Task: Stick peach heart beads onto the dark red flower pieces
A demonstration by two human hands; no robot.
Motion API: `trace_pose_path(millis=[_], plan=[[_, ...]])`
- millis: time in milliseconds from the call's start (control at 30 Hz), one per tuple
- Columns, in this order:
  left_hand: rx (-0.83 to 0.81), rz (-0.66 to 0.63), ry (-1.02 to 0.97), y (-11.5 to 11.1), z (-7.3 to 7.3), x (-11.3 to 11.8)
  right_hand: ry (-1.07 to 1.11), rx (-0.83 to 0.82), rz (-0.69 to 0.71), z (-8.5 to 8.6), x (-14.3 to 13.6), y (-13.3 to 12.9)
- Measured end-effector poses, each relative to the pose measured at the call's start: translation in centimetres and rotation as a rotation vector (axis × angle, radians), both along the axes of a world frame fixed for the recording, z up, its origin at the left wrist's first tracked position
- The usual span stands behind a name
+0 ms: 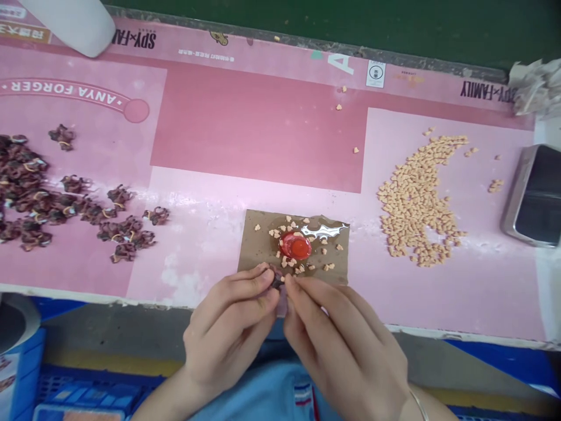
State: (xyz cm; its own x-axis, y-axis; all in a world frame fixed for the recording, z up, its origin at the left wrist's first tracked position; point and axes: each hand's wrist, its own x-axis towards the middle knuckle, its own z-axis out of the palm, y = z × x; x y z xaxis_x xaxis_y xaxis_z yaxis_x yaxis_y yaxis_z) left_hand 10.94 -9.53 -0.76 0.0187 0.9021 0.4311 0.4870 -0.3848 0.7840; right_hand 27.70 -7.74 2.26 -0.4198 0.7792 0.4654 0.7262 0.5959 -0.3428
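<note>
Over the front edge of a brown sheet (pixel 258 251), my left hand (pixel 232 318) is closed on a small dark brown moulded piece (pixel 277 280). My right hand (pixel 346 339) pinches a tiny peach-coloured piece (pixel 283 279) against its right side; the fingertips partly hide both. Just beyond my fingers, a small red dish (pixel 295 248) sits on the sheet, with a wet, shiny look. Several loose peach pieces (pixel 328 266) lie around the dish. A glossy clear patch (pixel 326 229) spreads on the sheet's far right corner.
Many dark brown pieces (pixel 35 199) are heaped at the left. A spread of peach pieces (pixel 416 210) lies at the right, beside a phone-like device (pixel 537 196). Crumpled paper (pixel 539 88) rests at the far right corner, a white object (pixel 81 26) at the far left. Blue crates (pixel 87 400) stand below the table.
</note>
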Motion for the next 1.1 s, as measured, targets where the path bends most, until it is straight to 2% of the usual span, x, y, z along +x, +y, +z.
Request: trace_pose_path(millis=[100, 167, 267, 333, 400, 433, 500, 600, 667, 733, 833, 933, 1000, 1100], plan=[[-0.002, -0.007, -0.020, 0.0, 0.3, -0.3, 0.058, -0.029, 0.033, 0.0, 0.6, 0.3], [-0.062, -0.050, -0.054, 0.6, 1.0, -0.8, 0.095, -0.093, 0.041, 0.1, 1.8, 0.7], [-0.156, -0.174, -0.029, 3.6, 2.6, -2.2, 0.155, -0.073, -0.109, -0.2, 4.3, 1.2], [-0.200, -0.268, 0.061, 7.8, 3.4, -3.0, 0.251, 0.029, -0.261, -0.7, 6.0, 1.5], [-0.265, -0.297, 0.147, 13.8, 3.7, -3.2, 0.333, 0.121, -0.329, -1.3, 7.4, 1.9], [-0.300, -0.262, 0.164, 17.3, 3.7, -3.0, 0.345, 0.150, -0.327, -1.5, 8.0, 2.2], [-0.327, -0.022, 0.179, 24.6, 3.3, -2.1, 0.334, 0.191, -0.310, -1.8, 9.0, 2.8], [-0.280, 0.131, 0.231, 34.2, 2.2, -0.5, 0.260, 0.212, -0.265, -1.9, 10.6, 3.1], [-0.271, 0.197, 0.278, 38.4, 1.3, 0.1, 0.207, 0.209, -0.240, -2.0, 11.9, 2.9], [-0.279, 0.244, 0.326, 40.6, 0.2, 0.1, 0.169, 0.201, -0.248, -2.1, 13.0, 2.4], [-0.275, 0.275, 0.387, 40.9, -0.9, -0.7, 0.139, 0.156, -0.275, -2.4, 14.1, 2.0], [-0.241, 0.260, 0.449, 38.6, -0.6, -2.2, 0.152, 0.096, -0.354, -3.0, 14.5, 1.9], [-0.220, 0.203, 0.497, 35.7, 0.5, -3.3, 0.128, 0.066, -0.382, -3.5, 14.8, 2.1], [-0.196, 0.076, 0.563, 28.9, 2.3, -5.4, -0.009, 0.027, -0.313, -4.2, 15.3, 2.1]])
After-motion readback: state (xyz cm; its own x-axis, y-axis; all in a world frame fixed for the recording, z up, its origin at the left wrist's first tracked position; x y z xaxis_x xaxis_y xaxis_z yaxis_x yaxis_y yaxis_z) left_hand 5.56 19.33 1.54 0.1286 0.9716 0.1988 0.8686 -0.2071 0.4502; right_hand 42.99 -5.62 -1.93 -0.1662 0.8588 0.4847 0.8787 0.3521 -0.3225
